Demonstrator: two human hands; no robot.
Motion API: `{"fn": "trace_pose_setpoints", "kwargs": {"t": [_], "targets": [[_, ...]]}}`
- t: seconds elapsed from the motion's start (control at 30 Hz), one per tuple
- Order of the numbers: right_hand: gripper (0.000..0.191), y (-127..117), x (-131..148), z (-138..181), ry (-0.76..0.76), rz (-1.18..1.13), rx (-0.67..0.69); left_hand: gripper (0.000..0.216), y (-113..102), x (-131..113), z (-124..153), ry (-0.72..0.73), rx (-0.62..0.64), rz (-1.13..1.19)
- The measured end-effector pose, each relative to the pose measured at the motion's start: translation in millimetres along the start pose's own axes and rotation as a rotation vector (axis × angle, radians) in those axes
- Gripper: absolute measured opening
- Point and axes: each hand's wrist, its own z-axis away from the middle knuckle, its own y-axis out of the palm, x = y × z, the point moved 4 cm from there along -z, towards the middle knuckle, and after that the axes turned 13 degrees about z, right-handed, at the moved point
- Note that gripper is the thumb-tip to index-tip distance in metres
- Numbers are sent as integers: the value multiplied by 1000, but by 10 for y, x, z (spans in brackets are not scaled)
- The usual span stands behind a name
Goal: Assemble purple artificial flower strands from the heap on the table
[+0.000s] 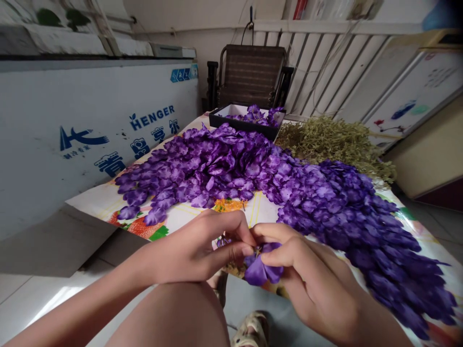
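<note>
Between my two hands, over the near edge of the table, is a purple flower (263, 270) with broad petals. My right hand (307, 270) has its thumb and fingers closed on the petals. The thumb and forefinger of my left hand (206, 246) pinch at the flower's centre, where a small pale bit shows. Another purple flower piece (223, 241) peeks out behind my left fingers; I cannot tell whether it is held. Beyond the hands, a large spread of purple flowers (217, 164) covers much of the table. A small orange heap of tiny bits (229, 206) lies just past my fingers.
A black box (246, 124) with purple flowers inside stands at the table's far end. Dried greenish stems (333, 140) lie at the right. Behind is a folding chair (253, 72). A white freezer (90, 120) borders the left side of the printed tablecloth (90, 201).
</note>
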Motion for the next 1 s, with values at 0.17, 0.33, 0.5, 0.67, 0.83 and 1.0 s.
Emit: {"fn": "trace_pose_setpoints", "kwargs": {"t": [0.17, 0.33, 0.5, 0.67, 0.83, 1.0], "targets": [[30, 35, -30, 4, 12, -133, -64, 8, 5, -42, -21, 13, 19, -70], [28, 91, -72, -32, 38, -242, -101, 10, 13, -29, -18, -15, 12, -48], [26, 123, -85, -74, 61, -362, -130, 11, 25, 17, -13, -46, 15, 82], [23, 185, -86, -92, 100, -464, -199, 11, 26, 42, -4, -58, 18, 162], [13, 252, -187, -159, 228, -688, -243, 10, 19, 44, -50, 5, -99, 16], [15, 235, -327, -227, 353, -835, -263, 7, 10, 12, -184, -56, -139, -3]]}}
